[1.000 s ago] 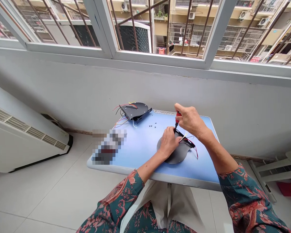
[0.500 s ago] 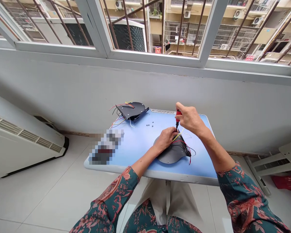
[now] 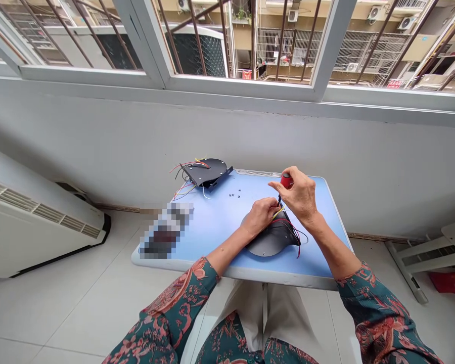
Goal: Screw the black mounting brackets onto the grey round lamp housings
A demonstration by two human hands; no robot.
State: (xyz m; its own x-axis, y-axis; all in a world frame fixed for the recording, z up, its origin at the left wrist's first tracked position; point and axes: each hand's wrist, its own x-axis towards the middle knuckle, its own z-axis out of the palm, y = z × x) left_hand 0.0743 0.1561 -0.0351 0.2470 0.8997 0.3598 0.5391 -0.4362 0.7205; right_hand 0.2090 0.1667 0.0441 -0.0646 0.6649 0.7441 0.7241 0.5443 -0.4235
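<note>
A dark grey rounded metal part point(image 3: 269, 242) with red, yellow, black and white wires lies near the front of the blue table point(image 3: 212, 237). My left hand point(image 3: 261, 215) is closed at its upper edge, fingertips pinched near the screwdriver's tip; what they pinch is too small to make out. In my right hand point(image 3: 298, 194) is the red handle of a screwdriver point(image 3: 286, 180), its dark shaft pointing down to my left fingertips. The thumb of that hand sticks out to the left.
A second dark metal part point(image 3: 210, 172) with loose wires sits at the table's back left. Several small screws point(image 3: 234, 195) lie mid-table. Blurred-out items point(image 3: 167, 230) are at the left edge. A white wall and barred window stand behind.
My right hand has turned on the screwdriver and shifted slightly right, its thumb now stretched out. The handle leans more to the right. My left hand has barely moved.
</note>
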